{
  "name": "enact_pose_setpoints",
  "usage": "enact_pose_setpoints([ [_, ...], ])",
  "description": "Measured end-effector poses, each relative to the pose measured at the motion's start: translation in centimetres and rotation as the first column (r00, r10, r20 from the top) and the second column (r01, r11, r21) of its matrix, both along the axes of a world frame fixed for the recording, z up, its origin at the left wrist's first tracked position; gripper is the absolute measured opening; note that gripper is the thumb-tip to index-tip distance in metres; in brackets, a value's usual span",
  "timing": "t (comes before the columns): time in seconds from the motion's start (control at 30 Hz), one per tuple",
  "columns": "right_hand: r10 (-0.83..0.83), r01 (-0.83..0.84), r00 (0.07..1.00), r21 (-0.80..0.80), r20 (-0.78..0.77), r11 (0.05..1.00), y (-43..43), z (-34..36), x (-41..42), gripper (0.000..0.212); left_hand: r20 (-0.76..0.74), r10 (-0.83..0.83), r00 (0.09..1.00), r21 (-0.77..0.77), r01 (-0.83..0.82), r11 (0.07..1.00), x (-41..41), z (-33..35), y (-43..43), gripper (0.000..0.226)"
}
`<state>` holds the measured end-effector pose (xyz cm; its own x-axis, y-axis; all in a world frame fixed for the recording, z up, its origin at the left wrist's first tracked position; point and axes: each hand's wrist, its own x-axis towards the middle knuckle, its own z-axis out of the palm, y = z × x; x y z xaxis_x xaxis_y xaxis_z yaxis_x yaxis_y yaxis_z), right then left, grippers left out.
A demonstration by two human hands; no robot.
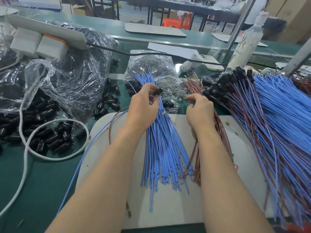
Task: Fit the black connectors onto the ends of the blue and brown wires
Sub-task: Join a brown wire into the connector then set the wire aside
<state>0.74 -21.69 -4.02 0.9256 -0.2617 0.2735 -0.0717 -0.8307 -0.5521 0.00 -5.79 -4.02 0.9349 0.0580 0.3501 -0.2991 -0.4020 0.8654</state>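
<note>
1. Done: a big pile of finished wires (252, 101) lies towards the tabletop's right edge, with black connectors on their far ends.
2. Left to do: loose blue wires (161, 148) and brown wires (220, 130) lie mid-tabletop, so much work probably remains.
3. The left hand (143, 106) has its fingers pinching one black connector (158, 91) above the blue wires.
4. The right hand (200, 111) has its fingers curled over the brown wires; whether they hold one is unclear.
5. A large clear bag (70, 78) near the left edge holds connectors, with spilled connectors (50, 138) beside it.
</note>
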Motion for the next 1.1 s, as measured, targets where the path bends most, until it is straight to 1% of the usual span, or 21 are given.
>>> enact_pose_setpoints([
  [0.1,0.009,-0.010,1.000,0.040,0.028,0.999,0.1,0.1,0.0,0.042,-0.002,0.002,1.000,-0.001,-0.002,1.000,0.0,-0.1,-0.1,0.015],
  [0.23,0.023,-0.033,0.994,-0.096,-0.108,0.995,0.6,-0.3,0.3,0.049,0.003,0.008,1.000,0.003,-0.008,1.000,0.1,-0.2,-0.1,0.015],
  [0.3,0.020,-0.035,0.991,-0.110,-0.129,0.993,0.7,-0.3,0.4,0.047,0.004,0.009,1.000,0.004,-0.009,1.000,0.1,-0.3,-0.1,0.015],
  [0.5,0.051,-0.052,0.998,-0.030,-0.047,0.998,0.4,-0.4,0.2,0.032,0.014,0.010,1.000,0.011,-0.010,1.000,0.2,-0.3,-0.1,0.015],
  [0.67,0.079,-0.081,0.995,-0.029,-0.056,0.996,0.6,-0.4,0.2,0.036,0.011,0.015,1.000,0.012,-0.015,1.000,0.3,-0.5,-0.1,0.015],
  [0.77,0.065,-0.065,0.998,-0.020,-0.025,0.998,0.7,-0.5,0.2,0.028,0.003,0.016,1.000,0.016,-0.016,1.000,0.3,-0.5,-0.2,0.015],
  [0.87,0.036,-0.036,0.999,0.024,0.001,0.999,0.8,-0.6,0.4,0.016,0.007,0.005,1.000,0.016,-0.005,1.000,0.3,-0.4,-0.1,0.014],
  [0.93,0.025,-0.025,1.000,0.031,0.002,0.999,0.9,-0.7,0.4,0.013,0.005,0.004,1.000,0.017,-0.004,1.000,0.3,-0.5,-0.1,0.014],
  [1.0,0.022,-0.026,0.998,0.073,0.057,0.997,1.0,-0.6,0.4,0.015,0.002,0.001,1.000,0.016,-0.001,1.000,0.3,-0.5,-0.1,0.015],
  [1.07,0.053,-0.090,0.983,0.204,0.177,0.975,1.1,-0.1,0.1,0.017,-0.001,0.002,1.000,0.016,-0.002,1.000,0.3,-0.5,-0.1,0.015],
  [1.1,0.080,-0.148,0.970,0.297,0.229,0.943,1.1,0.3,-0.1,0.017,0.000,0.002,1.000,0.015,-0.002,1.000,0.3,-0.5,-0.2,0.016],
])
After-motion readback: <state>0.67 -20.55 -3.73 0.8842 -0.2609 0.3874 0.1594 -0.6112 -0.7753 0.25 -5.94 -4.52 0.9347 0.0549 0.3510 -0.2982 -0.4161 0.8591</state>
